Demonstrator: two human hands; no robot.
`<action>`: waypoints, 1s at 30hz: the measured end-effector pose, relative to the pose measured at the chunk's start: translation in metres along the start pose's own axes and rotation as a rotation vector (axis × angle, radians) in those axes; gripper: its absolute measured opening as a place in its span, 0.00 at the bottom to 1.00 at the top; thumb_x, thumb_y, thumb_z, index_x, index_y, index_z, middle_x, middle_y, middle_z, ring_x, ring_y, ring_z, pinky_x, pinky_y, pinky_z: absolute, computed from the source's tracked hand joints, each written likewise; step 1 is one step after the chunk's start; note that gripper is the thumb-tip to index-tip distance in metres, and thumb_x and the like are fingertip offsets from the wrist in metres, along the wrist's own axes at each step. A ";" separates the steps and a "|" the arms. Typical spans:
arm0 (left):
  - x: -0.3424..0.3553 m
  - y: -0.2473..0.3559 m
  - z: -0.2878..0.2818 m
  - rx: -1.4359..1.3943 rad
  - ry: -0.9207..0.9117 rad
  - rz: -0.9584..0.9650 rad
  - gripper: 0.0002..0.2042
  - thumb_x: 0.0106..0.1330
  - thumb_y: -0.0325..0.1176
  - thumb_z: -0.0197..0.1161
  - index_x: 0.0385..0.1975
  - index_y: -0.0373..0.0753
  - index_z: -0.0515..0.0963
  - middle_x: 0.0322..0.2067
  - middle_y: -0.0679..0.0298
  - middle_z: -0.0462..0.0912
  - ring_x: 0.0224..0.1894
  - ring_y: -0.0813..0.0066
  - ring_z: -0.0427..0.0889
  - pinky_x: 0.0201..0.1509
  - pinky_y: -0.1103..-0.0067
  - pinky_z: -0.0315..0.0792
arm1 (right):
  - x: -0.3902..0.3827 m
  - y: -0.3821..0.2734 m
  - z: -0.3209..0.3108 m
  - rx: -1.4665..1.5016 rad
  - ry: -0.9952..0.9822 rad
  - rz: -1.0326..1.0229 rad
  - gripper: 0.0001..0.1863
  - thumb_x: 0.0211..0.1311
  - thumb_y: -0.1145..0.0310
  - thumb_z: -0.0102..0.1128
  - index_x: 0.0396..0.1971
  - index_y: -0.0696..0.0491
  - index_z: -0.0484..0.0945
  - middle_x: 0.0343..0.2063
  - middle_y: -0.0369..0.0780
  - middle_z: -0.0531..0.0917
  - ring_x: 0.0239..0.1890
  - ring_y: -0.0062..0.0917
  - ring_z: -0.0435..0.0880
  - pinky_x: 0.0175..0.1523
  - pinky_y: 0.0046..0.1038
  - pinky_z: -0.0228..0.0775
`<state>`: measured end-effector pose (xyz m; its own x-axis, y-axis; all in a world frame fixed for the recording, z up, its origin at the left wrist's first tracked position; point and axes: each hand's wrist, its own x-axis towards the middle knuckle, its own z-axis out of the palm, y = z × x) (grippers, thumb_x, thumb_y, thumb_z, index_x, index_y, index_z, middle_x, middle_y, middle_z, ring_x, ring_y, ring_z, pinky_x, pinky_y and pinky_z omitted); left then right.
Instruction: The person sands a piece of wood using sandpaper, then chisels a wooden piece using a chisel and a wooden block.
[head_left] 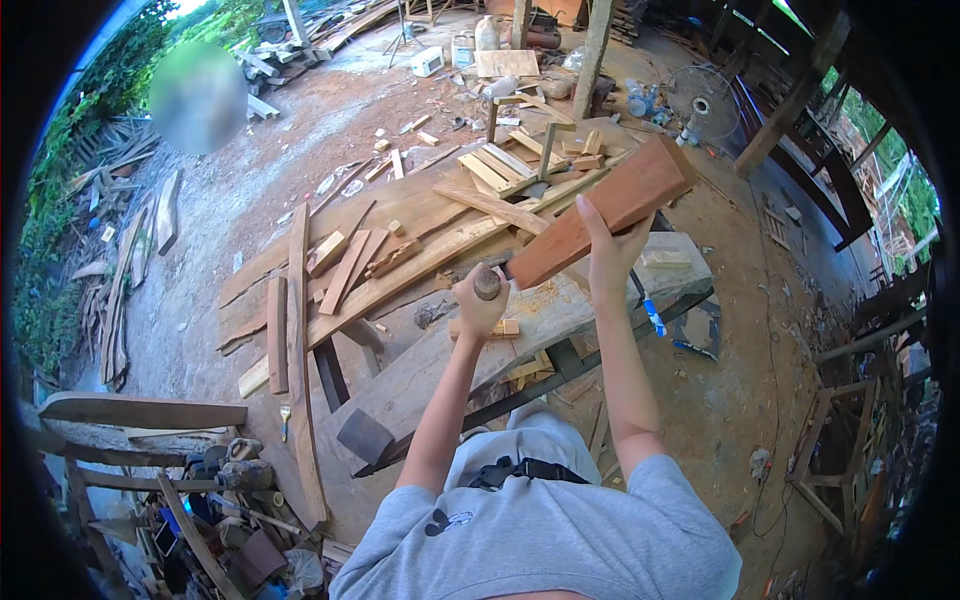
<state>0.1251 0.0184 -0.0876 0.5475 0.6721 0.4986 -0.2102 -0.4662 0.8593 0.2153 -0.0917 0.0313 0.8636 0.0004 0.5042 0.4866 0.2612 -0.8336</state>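
Observation:
My left hand (480,312) is closed around the round wooden handle (487,284) of what looks like a chisel; its end faces up. A little dark metal shows between that handle and the near end of a thick reddish-brown wooden beam (600,212). My right hand (612,250) grips the beam from its right side, thumb along the upper face. The beam slants up to the far right, above a thick wooden bench slab (420,372). Shavings (540,297) lie on the slab beneath. A small light wood block (510,328) sits by my left wrist.
A dark block (365,437) rests on the bench's near left end. Beyond are loose boards (400,270) and several offcuts. Right of my forearm is a blue-handled tool (652,315). A fan (702,103) stands far right; a scrap heap (230,530) lies near left.

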 end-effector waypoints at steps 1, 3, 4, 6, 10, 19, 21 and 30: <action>0.000 0.001 0.002 0.026 -0.022 -0.004 0.08 0.51 0.28 0.59 0.16 0.34 0.67 0.11 0.60 0.66 0.15 0.81 0.65 0.21 0.80 0.61 | -0.007 0.002 0.003 0.006 0.011 -0.005 0.22 0.42 0.68 0.66 0.38 0.58 0.70 0.36 0.39 0.75 0.39 0.28 0.73 0.46 0.31 0.65; -0.001 0.003 0.007 0.053 -0.041 -0.005 0.08 0.53 0.28 0.59 0.16 0.34 0.68 0.11 0.62 0.67 0.15 0.80 0.66 0.21 0.80 0.62 | -0.020 0.009 0.005 -0.081 -0.336 0.143 0.25 0.43 0.73 0.65 0.45 0.54 0.69 0.36 0.37 0.73 0.41 0.27 0.72 0.47 0.31 0.64; -0.001 0.005 0.011 -0.052 0.090 0.070 0.06 0.52 0.27 0.59 0.18 0.34 0.70 0.12 0.62 0.69 0.17 0.80 0.68 0.22 0.80 0.63 | -0.022 0.012 0.003 -0.046 -0.348 0.061 0.25 0.43 0.73 0.65 0.45 0.54 0.69 0.36 0.37 0.73 0.41 0.27 0.72 0.47 0.31 0.64; -0.003 0.007 0.011 -0.150 0.217 0.147 0.05 0.52 0.26 0.59 0.20 0.33 0.72 0.13 0.62 0.72 0.18 0.79 0.70 0.24 0.80 0.65 | -0.023 0.016 -0.001 -0.868 -0.758 -0.910 0.34 0.34 0.81 0.62 0.49 0.44 0.70 0.37 0.36 0.73 0.41 0.27 0.73 0.47 0.32 0.67; -0.009 0.007 0.005 -0.098 0.063 0.034 0.05 0.48 0.27 0.61 0.23 0.32 0.74 0.16 0.58 0.74 0.20 0.73 0.75 0.26 0.79 0.68 | -0.009 0.011 -0.011 -0.894 -0.766 -0.837 0.38 0.35 0.78 0.58 0.53 0.35 0.67 0.33 0.35 0.73 0.39 0.30 0.72 0.44 0.34 0.67; -0.011 0.004 0.017 -0.048 0.007 0.111 0.07 0.43 0.26 0.62 0.21 0.33 0.73 0.18 0.55 0.75 0.20 0.68 0.76 0.26 0.78 0.68 | -0.009 -0.003 -0.015 -0.647 -0.696 -0.629 0.42 0.28 0.80 0.59 0.53 0.39 0.67 0.37 0.35 0.73 0.37 0.33 0.73 0.40 0.33 0.68; -0.008 0.005 0.013 -0.072 -0.027 0.049 0.07 0.43 0.26 0.62 0.22 0.33 0.73 0.18 0.56 0.75 0.20 0.68 0.76 0.27 0.78 0.69 | -0.007 -0.002 -0.017 -0.687 -0.707 -0.680 0.42 0.28 0.80 0.60 0.53 0.39 0.67 0.37 0.35 0.73 0.36 0.33 0.73 0.40 0.33 0.68; 0.003 0.009 -0.001 -0.039 0.040 0.029 0.06 0.51 0.26 0.58 0.18 0.33 0.68 0.12 0.58 0.65 0.14 0.78 0.63 0.21 0.81 0.62 | 0.005 -0.008 -0.018 -0.550 -0.602 -0.565 0.40 0.26 0.80 0.60 0.51 0.44 0.69 0.35 0.35 0.74 0.36 0.32 0.74 0.39 0.32 0.67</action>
<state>0.1243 0.0166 -0.0782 0.5078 0.6815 0.5270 -0.2578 -0.4635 0.8478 0.2179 -0.1111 0.0365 0.3488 0.5442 0.7630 0.9313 -0.1100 -0.3473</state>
